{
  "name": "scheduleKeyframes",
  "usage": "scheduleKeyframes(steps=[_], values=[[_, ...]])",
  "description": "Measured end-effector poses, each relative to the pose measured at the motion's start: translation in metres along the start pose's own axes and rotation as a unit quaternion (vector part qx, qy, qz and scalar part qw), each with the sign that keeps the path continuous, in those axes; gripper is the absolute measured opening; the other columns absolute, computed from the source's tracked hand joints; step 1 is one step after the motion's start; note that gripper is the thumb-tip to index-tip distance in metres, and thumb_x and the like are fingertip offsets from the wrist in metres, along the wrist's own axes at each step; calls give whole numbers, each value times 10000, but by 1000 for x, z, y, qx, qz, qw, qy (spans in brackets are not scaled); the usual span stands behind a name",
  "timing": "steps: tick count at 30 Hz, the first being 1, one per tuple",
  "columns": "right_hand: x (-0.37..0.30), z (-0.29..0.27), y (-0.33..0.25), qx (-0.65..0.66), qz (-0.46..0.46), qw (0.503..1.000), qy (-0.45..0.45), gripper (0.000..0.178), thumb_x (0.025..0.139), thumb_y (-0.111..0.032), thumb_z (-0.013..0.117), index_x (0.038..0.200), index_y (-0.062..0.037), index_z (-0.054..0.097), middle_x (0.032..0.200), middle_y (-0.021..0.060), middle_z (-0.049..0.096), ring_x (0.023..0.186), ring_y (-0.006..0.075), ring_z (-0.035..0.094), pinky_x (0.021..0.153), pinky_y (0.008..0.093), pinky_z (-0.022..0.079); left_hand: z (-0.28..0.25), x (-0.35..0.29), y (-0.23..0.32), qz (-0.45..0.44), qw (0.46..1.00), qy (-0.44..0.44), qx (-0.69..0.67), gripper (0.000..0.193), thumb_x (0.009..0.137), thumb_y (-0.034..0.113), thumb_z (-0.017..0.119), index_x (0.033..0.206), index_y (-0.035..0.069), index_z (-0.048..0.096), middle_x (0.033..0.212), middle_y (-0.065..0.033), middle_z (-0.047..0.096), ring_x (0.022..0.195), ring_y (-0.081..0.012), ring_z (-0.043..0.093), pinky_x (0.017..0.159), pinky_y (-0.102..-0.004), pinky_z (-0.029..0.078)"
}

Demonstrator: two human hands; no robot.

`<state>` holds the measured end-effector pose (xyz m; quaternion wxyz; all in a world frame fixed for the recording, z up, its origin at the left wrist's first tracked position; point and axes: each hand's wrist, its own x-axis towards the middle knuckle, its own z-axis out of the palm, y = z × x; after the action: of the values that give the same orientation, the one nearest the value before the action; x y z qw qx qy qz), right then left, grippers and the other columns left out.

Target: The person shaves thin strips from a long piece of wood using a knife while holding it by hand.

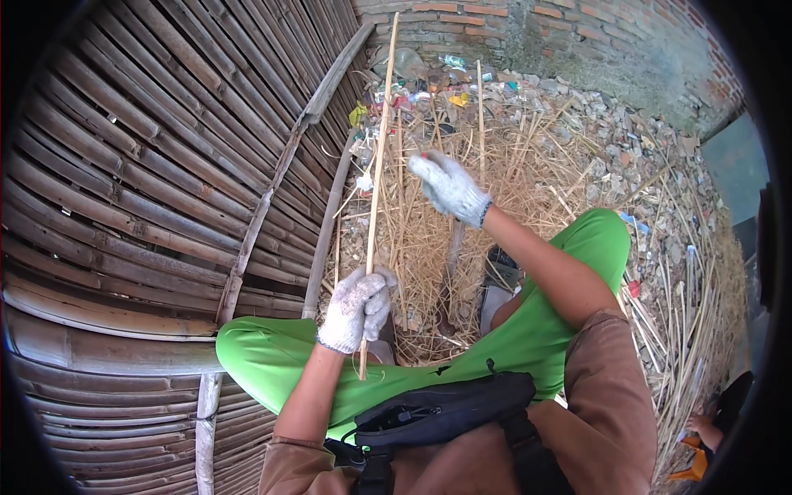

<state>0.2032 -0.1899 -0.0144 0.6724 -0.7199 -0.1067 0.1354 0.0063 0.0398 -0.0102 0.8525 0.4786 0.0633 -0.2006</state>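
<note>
One long, pale bamboo-like strip point(381, 148) stands nearly upright in the gloved left hand point(358, 307), which is closed round its lower part, while the gloved right hand point(450, 188) hovers apart on the strip's right; whether its fingers grip anything I cannot tell. Judging by the straw-like shavings point(520, 169) strewn right of the strip, much trimming seems done; the strip looks already narrow, but any finishing left on it is unclear.
</note>
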Motion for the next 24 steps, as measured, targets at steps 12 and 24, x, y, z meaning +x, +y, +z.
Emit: scheduleKeyframes(steps=[12, 24], values=[[-16, 28, -30, -239, -141, 956, -99, 418, 1052, -440, 693, 1011, -25, 674, 741, 43, 574, 672, 155, 487, 640, 383, 472, 9, 10, -5, 72, 990, 67, 103, 355, 1115, 196, 575, 1427, 34, 527, 764, 12, 549, 440, -77, 412, 355, -236, 358], [-7, 25, -34, -344, -207, 912, 85, 559, 950, -619, 704, 982, -66, 628, 885, 218, 682, 879, 436, 699, 784, 498, 551, -12, 19, -6, 143, 929, 173, 294, 412, 1112, 277, 604, 1425, 9, 606, 790, -24, 655, 538, -73, 543, 482, -277, 468]])
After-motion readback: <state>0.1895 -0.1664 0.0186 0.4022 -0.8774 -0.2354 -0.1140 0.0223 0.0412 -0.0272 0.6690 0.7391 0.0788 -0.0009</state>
